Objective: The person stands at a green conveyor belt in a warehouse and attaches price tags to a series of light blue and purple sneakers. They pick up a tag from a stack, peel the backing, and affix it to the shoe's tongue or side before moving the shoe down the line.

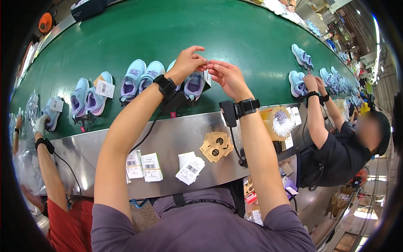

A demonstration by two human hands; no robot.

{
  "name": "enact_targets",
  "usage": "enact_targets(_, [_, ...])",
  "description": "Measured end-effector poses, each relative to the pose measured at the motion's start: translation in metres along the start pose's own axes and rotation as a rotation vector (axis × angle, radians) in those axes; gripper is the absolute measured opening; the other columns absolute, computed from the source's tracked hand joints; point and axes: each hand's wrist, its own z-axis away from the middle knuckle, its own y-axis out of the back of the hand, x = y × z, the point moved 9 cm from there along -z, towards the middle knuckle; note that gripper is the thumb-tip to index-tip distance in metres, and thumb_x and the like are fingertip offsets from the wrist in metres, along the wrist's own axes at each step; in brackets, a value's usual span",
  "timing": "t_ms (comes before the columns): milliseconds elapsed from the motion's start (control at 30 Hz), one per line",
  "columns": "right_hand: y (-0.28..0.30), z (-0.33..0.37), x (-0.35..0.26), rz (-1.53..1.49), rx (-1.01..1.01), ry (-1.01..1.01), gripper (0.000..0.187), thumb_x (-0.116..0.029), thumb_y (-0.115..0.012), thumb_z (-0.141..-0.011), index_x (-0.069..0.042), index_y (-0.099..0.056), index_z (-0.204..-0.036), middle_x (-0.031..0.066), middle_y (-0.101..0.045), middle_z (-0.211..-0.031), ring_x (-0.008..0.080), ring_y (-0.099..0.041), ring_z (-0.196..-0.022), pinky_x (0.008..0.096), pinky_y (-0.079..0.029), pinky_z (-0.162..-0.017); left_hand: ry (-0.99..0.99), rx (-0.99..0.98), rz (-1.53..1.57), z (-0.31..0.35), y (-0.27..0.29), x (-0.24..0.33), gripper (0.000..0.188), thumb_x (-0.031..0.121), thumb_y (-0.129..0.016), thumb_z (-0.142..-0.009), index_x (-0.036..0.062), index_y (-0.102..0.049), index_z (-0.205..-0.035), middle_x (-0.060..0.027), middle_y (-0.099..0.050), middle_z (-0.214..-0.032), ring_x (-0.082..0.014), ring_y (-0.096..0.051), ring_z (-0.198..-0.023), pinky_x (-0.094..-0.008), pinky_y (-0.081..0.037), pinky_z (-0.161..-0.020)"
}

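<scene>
My left hand (188,64) and my right hand (228,78) meet fingertip to fingertip over the green belt, both in a pinch. Whatever lies between the fingertips is too small to make out. Just below them stands a light blue and lilac shoe (194,86), its toe partly covered by my left hand. A white tag (207,78) shows at that shoe's right side. Another light blue shoe (171,66) is mostly hidden behind my left wrist. Left of my forearm stands a pair of shoes, the nearer one a blue-lilac shoe (133,80).
On the metal ledge (210,126) lie stacks of white tags (151,167), brown cards (216,146) and a roll with white fasteners (283,123). Tagged shoes (99,93) stand left. Co-workers flank me: a gloved hand (42,124) at left, two hands (315,82) at right.
</scene>
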Motion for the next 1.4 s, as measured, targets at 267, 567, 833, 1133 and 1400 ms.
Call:
enact_targets(267, [0.003, 0.002, -0.007, 0.533, 0.186, 0.021, 0.02, -0.016, -0.061, -0.088, -0.006, -0.067, -0.103, 0.0036, -0.068, -0.094, 0.0116, -0.063, -0.088, 0.0256, -0.049, -0.065, -0.079, -0.124, -0.142, 0.005, 0.002, 0.003, 0.05, 0.005, -0.061, -0.085, 0.0006, -0.042, -0.131, -0.0062, -0.063, -0.087, -0.0115, -0.06, -0.073, -0.0247, -0.051, -0.066])
enact_targets(567, [-0.008, -0.001, -0.005, 0.386, 0.115, 0.013, 0.014, -0.013, -0.065, -0.085, -0.005, -0.067, -0.097, 0.0051, -0.069, -0.091, 0.0148, -0.067, -0.082, 0.0248, -0.05, -0.062, -0.11, -0.241, -0.188, 0.012, -0.003, 0.01, 0.057, 0.002, -0.06, -0.08, 0.0026, -0.04, -0.134, -0.0041, -0.061, -0.083, -0.0101, -0.057, -0.075, -0.0243, -0.048, -0.066])
enact_targets(833, [-0.024, 0.0, -0.013, 0.699, 0.092, 0.118, 0.014, -0.013, -0.066, -0.081, -0.002, -0.069, -0.09, 0.0075, -0.069, -0.082, 0.0146, -0.068, -0.071, 0.0258, -0.054, -0.055, -0.146, -0.3, -0.497, 0.014, -0.004, 0.008, 0.06, -0.003, -0.055, -0.079, 0.0008, -0.036, -0.136, -0.0024, -0.059, -0.082, -0.0115, -0.055, -0.077, -0.025, -0.048, -0.072])
enact_targets(1133, [-0.041, -0.012, -0.016, 0.874, 0.088, 0.31, 0.016, -0.014, -0.067, -0.079, 0.0, -0.07, -0.086, 0.0071, -0.068, -0.069, 0.0123, -0.067, -0.063, 0.0246, -0.055, -0.051, -0.062, -0.184, -0.343, 0.018, 0.022, 0.008, 0.055, 0.003, -0.061, -0.084, 0.0007, -0.039, -0.134, -0.0079, -0.064, -0.086, -0.0127, -0.061, -0.072, -0.0243, -0.051, -0.063])
enact_targets(1400, [-0.059, 0.167, -0.133, 1.19, 0.011, 0.614, 0.037, -0.035, -0.062, -0.084, 0.0, -0.068, -0.081, 0.0125, -0.063, -0.064, 0.0247, -0.063, -0.059, 0.0357, -0.049, -0.056, -0.18, 0.036, -0.826, 0.042, 0.005, 0.07, 0.054, 0.011, -0.061, -0.082, 0.0067, -0.044, -0.132, -0.0135, -0.055, -0.111, -0.014, -0.06, -0.072, -0.0267, -0.051, -0.058])
